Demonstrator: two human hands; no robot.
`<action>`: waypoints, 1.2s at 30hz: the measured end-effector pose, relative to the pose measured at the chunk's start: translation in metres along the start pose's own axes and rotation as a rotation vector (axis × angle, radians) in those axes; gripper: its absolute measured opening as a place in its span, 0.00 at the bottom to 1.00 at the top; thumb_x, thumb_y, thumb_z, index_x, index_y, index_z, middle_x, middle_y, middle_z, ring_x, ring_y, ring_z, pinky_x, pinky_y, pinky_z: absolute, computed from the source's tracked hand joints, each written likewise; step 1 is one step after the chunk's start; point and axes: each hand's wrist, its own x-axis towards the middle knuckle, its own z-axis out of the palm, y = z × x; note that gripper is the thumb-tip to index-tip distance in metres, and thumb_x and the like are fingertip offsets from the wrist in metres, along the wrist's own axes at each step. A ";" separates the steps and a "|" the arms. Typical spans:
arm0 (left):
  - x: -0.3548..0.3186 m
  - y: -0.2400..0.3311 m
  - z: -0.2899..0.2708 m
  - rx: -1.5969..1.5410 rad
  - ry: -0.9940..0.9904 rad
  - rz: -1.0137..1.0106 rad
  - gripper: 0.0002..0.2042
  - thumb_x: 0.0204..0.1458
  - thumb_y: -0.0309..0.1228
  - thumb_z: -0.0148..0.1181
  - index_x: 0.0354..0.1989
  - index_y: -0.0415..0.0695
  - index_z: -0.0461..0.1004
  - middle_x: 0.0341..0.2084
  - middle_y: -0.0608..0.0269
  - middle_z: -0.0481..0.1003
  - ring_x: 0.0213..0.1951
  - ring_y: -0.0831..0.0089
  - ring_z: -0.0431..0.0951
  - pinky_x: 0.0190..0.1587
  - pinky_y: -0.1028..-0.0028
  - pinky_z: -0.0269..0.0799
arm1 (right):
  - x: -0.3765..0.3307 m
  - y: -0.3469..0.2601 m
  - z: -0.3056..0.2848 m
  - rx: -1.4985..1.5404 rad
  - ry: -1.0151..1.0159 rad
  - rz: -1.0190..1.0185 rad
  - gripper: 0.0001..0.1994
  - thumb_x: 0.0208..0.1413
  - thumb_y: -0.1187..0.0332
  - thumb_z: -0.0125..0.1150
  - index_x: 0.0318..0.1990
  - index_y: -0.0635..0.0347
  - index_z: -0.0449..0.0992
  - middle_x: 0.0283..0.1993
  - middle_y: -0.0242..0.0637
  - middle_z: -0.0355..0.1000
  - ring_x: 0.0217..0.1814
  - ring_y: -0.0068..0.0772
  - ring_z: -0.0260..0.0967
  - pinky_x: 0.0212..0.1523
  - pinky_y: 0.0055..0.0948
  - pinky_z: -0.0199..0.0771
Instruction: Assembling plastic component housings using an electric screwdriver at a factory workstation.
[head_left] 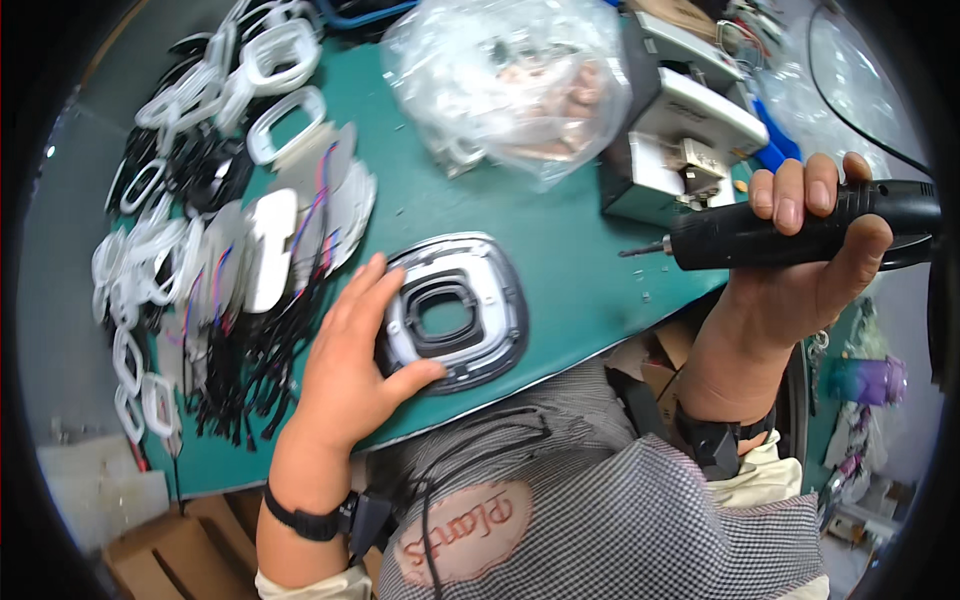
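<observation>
On the green table lies a rounded black-and-grey plastic housing (498,300) with a square-ish opening through its middle. My left hand (350,350) grips its left side, the fingers along the far left edge and the thumb on the near edge. In my right hand (800,225) is a black electric screwdriver (725,237), held level above the table's right side. Its thin bit points left toward the housing, well apart from it. The thumb wraps below the tool's body and the fingers lie over the top.
Left of the housing are stacked flat grey plates (270,250) with coloured wires, black cables (235,380) and many white ring frames (283,55). A clear plastic bag (510,80) of parts sits at the back. A white-and-black box-shaped device (690,120) stands far right, a purple bottle (880,381) beyond the table.
</observation>
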 end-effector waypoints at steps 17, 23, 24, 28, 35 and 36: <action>0.011 0.017 0.022 -0.036 0.064 0.006 0.43 0.29 0.28 0.72 0.62 0.43 0.64 0.64 0.45 0.61 0.64 0.51 0.62 0.65 0.60 0.57 | 0.027 -0.005 -0.044 -0.437 0.287 -0.186 0.33 0.49 0.39 0.65 0.47 0.61 0.67 0.28 0.39 0.68 0.26 0.35 0.67 0.31 0.32 0.69; 0.011 0.016 0.023 -0.029 0.081 0.045 0.44 0.28 0.32 0.76 0.62 0.43 0.65 0.64 0.43 0.61 0.62 0.49 0.63 0.64 0.58 0.59 | 0.032 -0.003 -0.042 -0.419 0.266 -0.203 0.27 0.54 0.45 0.59 0.44 0.65 0.67 0.24 0.40 0.67 0.20 0.33 0.67 0.24 0.32 0.72; 0.010 0.016 0.022 -0.027 0.082 0.041 0.44 0.28 0.32 0.76 0.62 0.43 0.65 0.64 0.43 0.61 0.62 0.49 0.63 0.64 0.58 0.59 | 0.032 -0.005 -0.039 -0.415 0.264 -0.200 0.27 0.54 0.45 0.59 0.44 0.65 0.67 0.24 0.40 0.67 0.20 0.33 0.67 0.24 0.32 0.72; 0.008 0.013 0.021 -0.009 0.082 0.009 0.43 0.29 0.36 0.76 0.61 0.43 0.66 0.63 0.43 0.62 0.62 0.48 0.64 0.63 0.58 0.59 | 0.016 0.003 -0.029 -0.163 0.076 0.110 0.34 0.52 0.34 0.56 0.49 0.59 0.69 0.28 0.34 0.66 0.23 0.29 0.64 0.29 0.32 0.67; 0.010 0.011 0.026 -0.042 0.111 0.001 0.42 0.30 0.37 0.76 0.60 0.45 0.67 0.63 0.46 0.63 0.61 0.49 0.64 0.63 0.58 0.60 | -0.014 0.037 0.018 0.155 -0.345 0.062 0.44 0.46 0.26 0.53 0.57 0.57 0.66 0.32 0.32 0.66 0.25 0.28 0.67 0.31 0.31 0.71; 0.009 0.009 0.027 -0.050 0.117 -0.001 0.42 0.30 0.38 0.77 0.60 0.45 0.67 0.63 0.46 0.63 0.61 0.49 0.64 0.63 0.58 0.60 | -0.016 0.039 0.027 0.168 -0.349 0.068 0.44 0.46 0.26 0.53 0.57 0.57 0.66 0.32 0.32 0.66 0.25 0.28 0.67 0.31 0.31 0.71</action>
